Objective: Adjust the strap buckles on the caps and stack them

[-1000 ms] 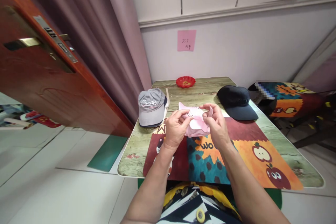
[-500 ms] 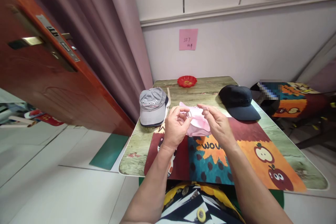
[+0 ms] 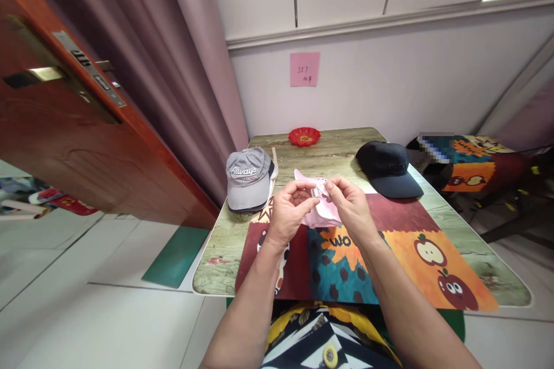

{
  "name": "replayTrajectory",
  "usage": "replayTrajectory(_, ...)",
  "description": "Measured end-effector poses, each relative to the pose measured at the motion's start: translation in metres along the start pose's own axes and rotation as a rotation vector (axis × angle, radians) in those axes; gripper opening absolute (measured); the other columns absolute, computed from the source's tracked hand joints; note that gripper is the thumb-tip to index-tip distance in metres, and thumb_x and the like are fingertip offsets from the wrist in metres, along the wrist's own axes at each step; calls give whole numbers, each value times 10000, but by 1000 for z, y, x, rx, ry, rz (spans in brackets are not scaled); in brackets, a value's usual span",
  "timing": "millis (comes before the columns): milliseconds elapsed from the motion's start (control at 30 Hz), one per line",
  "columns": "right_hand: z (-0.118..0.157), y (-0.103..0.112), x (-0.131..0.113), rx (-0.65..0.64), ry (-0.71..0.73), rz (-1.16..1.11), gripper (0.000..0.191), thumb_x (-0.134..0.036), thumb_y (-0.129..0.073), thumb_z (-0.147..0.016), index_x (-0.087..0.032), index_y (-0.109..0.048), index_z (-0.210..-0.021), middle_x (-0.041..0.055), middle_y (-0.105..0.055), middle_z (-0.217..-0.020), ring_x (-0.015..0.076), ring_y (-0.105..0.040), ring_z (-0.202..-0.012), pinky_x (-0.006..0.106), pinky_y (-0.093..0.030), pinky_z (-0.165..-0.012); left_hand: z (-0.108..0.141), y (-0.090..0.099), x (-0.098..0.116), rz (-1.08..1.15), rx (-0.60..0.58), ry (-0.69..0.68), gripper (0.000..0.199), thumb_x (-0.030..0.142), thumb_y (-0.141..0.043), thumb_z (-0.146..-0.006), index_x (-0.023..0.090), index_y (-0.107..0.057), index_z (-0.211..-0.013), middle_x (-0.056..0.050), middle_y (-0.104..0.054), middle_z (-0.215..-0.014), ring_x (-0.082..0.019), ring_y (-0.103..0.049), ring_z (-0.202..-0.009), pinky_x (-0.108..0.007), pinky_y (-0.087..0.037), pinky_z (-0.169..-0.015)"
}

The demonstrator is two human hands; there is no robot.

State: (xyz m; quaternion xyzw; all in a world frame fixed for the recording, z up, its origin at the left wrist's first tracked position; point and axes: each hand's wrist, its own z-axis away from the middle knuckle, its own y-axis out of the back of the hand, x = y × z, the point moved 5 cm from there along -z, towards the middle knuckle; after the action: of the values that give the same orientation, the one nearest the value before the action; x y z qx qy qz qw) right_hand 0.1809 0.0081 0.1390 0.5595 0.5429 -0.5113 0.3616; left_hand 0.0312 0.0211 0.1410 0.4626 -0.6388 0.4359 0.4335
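A pink cap (image 3: pixel 321 219) lies over the middle of the table, largely covered by my hands. My left hand (image 3: pixel 286 214) pinches a small metal buckle (image 3: pixel 315 192) on the cap between thumb and fingers. Close beside it, the thumb and forefinger of my right hand (image 3: pixel 352 207) are pinched together on what looks like the end of the cap's pink strap. Whether the strap passes through the buckle I cannot tell. To the left sits a grey cap (image 3: pixel 250 176) with white lettering, and to the right a black cap (image 3: pixel 387 167).
The caps rest on a wood-patterned table (image 3: pixel 212 262) with a colourful printed mat (image 3: pixel 402 253). A red scalloped dish (image 3: pixel 304 137) stands at the back near the wall. A wooden door (image 3: pixel 78 144) and a mauve curtain (image 3: pixel 194 57) border the left side.
My right hand has come in closer to the left, its fingers now pinching right by the buckle. The view has shifted slightly. Both other caps stay put.
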Motion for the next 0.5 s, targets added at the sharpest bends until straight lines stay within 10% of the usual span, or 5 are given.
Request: replayTrajectory(500,1,1,8,-52,-73,-111,331,-505,-775,-802,-194,-662,-802,1,-586,-733,136,-518,-678,265,-428,-625,1,-2,2,15,-13,23,330,229,-857,-706,164,-718,-997,0,-685,-768,-105,-638,-690,-202,-520,-649)
